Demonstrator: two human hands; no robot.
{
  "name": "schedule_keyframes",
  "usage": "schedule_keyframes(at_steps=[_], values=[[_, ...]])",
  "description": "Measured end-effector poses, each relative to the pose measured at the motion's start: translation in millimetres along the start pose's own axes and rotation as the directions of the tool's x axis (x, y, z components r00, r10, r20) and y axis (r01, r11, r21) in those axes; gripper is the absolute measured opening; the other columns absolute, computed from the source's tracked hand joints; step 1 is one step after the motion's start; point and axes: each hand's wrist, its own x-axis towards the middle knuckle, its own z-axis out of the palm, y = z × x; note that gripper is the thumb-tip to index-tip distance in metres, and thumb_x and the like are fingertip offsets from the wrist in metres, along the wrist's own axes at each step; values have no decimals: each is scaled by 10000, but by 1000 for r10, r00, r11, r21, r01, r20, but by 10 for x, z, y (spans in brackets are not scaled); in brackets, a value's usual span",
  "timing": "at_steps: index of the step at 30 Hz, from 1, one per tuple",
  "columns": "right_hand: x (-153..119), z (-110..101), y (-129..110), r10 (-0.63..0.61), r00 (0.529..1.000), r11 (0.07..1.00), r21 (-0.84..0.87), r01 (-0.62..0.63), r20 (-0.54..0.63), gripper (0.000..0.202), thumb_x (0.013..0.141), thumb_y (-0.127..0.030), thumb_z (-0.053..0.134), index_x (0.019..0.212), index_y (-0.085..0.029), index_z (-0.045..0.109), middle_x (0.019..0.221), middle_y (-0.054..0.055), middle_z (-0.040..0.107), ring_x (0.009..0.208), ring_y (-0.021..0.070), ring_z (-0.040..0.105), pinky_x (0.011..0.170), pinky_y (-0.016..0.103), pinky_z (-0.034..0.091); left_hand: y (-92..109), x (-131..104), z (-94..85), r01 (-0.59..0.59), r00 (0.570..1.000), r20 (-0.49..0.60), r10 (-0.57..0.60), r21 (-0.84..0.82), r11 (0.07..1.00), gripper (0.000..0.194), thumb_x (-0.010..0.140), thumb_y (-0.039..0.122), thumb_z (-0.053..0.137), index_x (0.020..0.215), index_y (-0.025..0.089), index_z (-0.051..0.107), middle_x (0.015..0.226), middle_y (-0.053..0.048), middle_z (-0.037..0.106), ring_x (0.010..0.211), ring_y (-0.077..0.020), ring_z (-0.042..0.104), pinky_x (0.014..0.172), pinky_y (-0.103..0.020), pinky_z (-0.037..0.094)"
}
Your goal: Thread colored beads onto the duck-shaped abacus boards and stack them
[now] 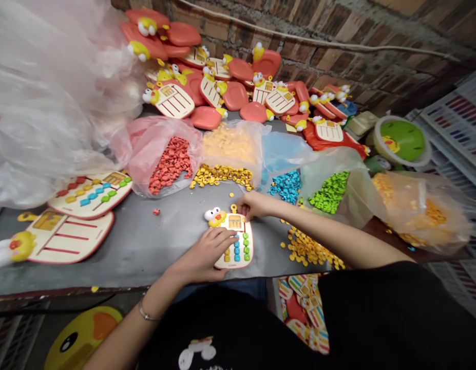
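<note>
A cream toy board (222, 261) with a yellow duck head lies on the grey table in front of me. Yellow, blue and green beads sit in rows in its slots. My left hand (210, 249) grips the board from its left side, fingers across the face and thumb at the lower edge, covering part of it. At the board's upper right corner, my right hand (251, 205) is closed in a pinch beside the small yellow loop (233, 208). Whatever its fingertips hold is hidden. A loose yellow bead (231, 195) lies just behind the board.
Open bags of red beads (170, 164), yellow beads (226, 176), blue beads (286, 186) and green beads (330, 192) line the back. Yellow round pieces (309, 247) lie loose at right. Two boards (74, 239) overlap at left. Many boards (235, 96) are piled against the brick wall.
</note>
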Motion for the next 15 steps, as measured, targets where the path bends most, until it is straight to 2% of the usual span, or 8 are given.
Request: schedule_keyframes(at_steps=[3, 5, 7, 11, 13, 15], values=[[-121, 36, 36, 0, 1000, 994, 112, 2, -12, 126, 668, -95, 708, 775, -158, 689, 681, -10, 683, 648, 142, 615, 592, 221, 447, 9, -15, -9, -8, 1000, -18, 8, -12, 1000, 760, 720, 204, 645, 1413, 213, 333, 1444, -101, 431, 1347, -283, 352, 1138, -474, 268], [-221, 86, 47, -10, 998, 974, 226, 26, -68, 88, 752, -210, 678, 822, -155, 676, 744, 5, 682, 678, 140, 601, 612, 228, 445, 4, -30, -1, -18, 999, -41, 18, -16, 1000, 851, 715, 188, 655, 1460, 214, 245, 1488, -112, 368, 1382, -287, 311, 1151, -486, 260], [-323, 163, 33, -2, 989, 923, 381, 58, -147, 194, 798, -334, 657, 876, -157, 639, 744, -1, 656, 665, 130, 574, 605, 227, 432, -6, -47, 11, -23, 997, -73, 23, -7, 1000, 933, 709, 168, 664, 1494, 233, 164, 1530, -117, 290, 1412, -299, 262, 1153, -500, 264], [-521, 372, -65, 93, 964, 788, 611, 83, -250, 402, 782, -514, 658, 980, -185, 540, 621, -57, 571, 549, 114, 510, 518, 209, 374, -16, -71, 12, -80, 981, -176, 83, 24, 997, 981, 731, 168, 679, 1513, 292, 100, 1562, -114, 196, 1444, -324, 186, 1148, -523, 270], [-649, 513, -122, 175, 923, 747, 657, 102, -342, 437, 750, -559, 673, 939, -196, 519, 655, -38, 604, 582, 136, 559, 535, 227, 411, -15, -83, -4, -132, 959, -248, 134, 26, 991, 961, 746, 221, 698, 1507, 308, 115, 1566, -118, 180, 1442, -339, 189, 1138, -537, 277], [-841, 708, -177, 271, 854, 711, 690, 133, -444, 446, 714, -586, 695, 863, -208, 509, 748, 5, 654, 687, 184, 635, 604, 278, 480, -22, -97, -21, -175, 928, -332, 169, 13, 985, 952, 759, 298, 710, 1504, 300, 118, 1556, -135, 209, 1426, -348, 230, 1123, -553, 289]])
